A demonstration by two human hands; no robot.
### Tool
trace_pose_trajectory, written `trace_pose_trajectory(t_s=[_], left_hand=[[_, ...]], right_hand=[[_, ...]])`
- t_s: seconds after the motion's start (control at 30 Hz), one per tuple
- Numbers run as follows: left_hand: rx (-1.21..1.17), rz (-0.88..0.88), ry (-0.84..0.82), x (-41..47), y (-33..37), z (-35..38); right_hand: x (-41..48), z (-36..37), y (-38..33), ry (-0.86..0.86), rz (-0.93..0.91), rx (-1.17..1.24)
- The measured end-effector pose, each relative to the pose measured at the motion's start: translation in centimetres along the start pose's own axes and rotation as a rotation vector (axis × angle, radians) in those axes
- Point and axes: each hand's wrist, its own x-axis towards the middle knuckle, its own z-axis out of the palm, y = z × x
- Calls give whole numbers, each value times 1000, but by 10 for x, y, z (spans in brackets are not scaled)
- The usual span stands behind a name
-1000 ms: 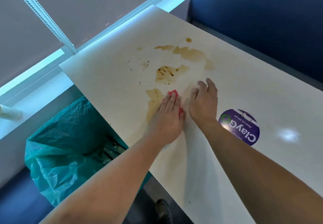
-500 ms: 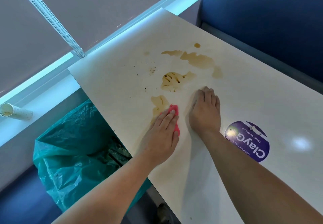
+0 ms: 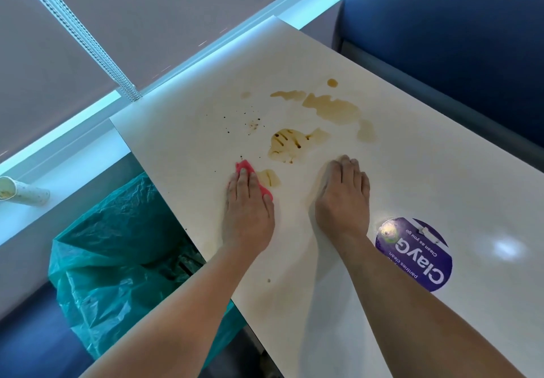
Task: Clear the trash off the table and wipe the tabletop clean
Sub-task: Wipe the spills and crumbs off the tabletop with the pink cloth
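A white tabletop (image 3: 368, 171) carries brown spill patches: a small one (image 3: 269, 178) by my left fingers, a streaked one (image 3: 290, 143) beyond it and a long pale one (image 3: 332, 108) farther back, plus dark specks (image 3: 253, 124). My left hand (image 3: 248, 209) presses flat on a pink cloth (image 3: 245, 170), which sticks out past the fingertips near the table's left edge. My right hand (image 3: 343, 198) lies palm down on the table with fingers together, holding nothing.
A teal trash bag (image 3: 117, 248) hangs open below the table's left edge. A used paper cup (image 3: 20, 192) lies on the window sill at left. A purple round sticker (image 3: 415, 254) sits on the table at right. Blue seating (image 3: 456, 38) stands behind.
My left hand has slid the pink cloth leftward toward the table edge, and the brown patch under it has shrunk. The right hand has drawn its fingers together and stayed in place.
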Motion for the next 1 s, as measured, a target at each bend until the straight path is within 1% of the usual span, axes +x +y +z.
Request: trace_pose_trajectory(t_s=[0.03,0.1,0.17,0.23,0.27,0.33,0.43,0.47,0.5,0.57,0.63,0.7,0.8,0.87,0.93,1.0], left_hand=[[1,23,-14,7,7,1],[14,133,-38,12,13,4],[4,274,-50,3,5,3],[-10,360,-34,-8,-15,2],[-6,358,-22,-10,-25,1],[20,277,14,-7,-38,1],[18,130,24,9,-25,6],[4,139,25,10,-15,7],[-4,195,28,8,-5,9],[2,380,13,-6,10,15],[-4,472,-17,-21,8,16],[-10,456,-23,-23,-7,12],[-4,298,-3,-3,-24,6],[0,215,13,14,-18,4],[-21,229,12,16,-2,7],[-36,352,-20,4,14,14]], right_hand=[[0,0,0,-2,-1,0],[1,0,0,-3,-2,2],[0,0,1,-6,-5,3],[0,1,2,-1,-7,2],[1,2,2,0,-7,0],[1,3,2,0,-3,0],[1,5,2,13,-3,-3],[2,5,2,13,-4,-4],[2,5,2,9,-3,-3],[2,4,3,-2,-4,1],[2,3,2,-3,-11,4],[2,3,2,9,-14,11],[2,6,2,29,-14,13],[3,7,3,38,-9,19],[3,7,3,41,-7,40],[4,5,3,43,1,98]])
